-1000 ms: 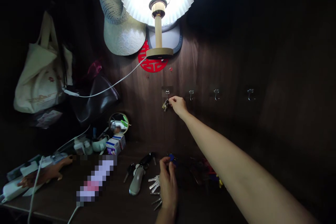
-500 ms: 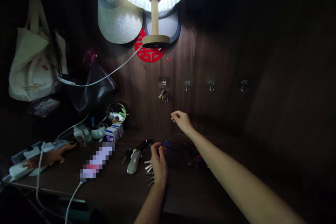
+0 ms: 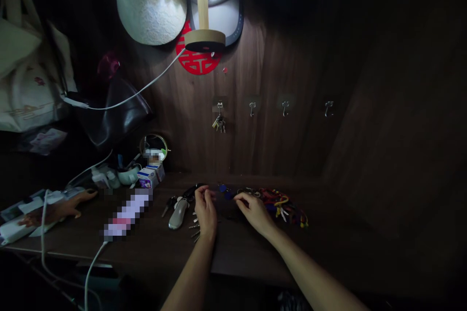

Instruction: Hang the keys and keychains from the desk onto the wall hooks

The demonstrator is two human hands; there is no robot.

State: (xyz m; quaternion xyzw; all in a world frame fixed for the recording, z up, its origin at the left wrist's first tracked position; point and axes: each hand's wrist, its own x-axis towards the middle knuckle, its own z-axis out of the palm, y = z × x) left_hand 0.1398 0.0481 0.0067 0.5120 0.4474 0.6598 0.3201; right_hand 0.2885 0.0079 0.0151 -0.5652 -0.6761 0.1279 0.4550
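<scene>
My left hand rests low over the dark shelf, fingers loosely bent and apart, with nothing seen in them. Several loose silver keys stick out from beside and partly under it. Left of that hand lies a grey oblong key fob with dark keys. My right hand is held above the shelf, its fingers loosely bent and pointing left, no object visible in them. Just beyond its fingertips is a blue round tag. Behind and right of it spreads a pile of keys with red and yellow cords.
Four metal hooks line the wood wall; a key bunch hangs from the leftmost hook. A lamp hangs above. On the left are a lit phone, small boxes, a round mirror and a white cable.
My right hand has come down from below the hooks to the shelf near the blue tag. My left hand stays by the loose keys. The view has shifted slightly, uncovering more of the corded pile.
</scene>
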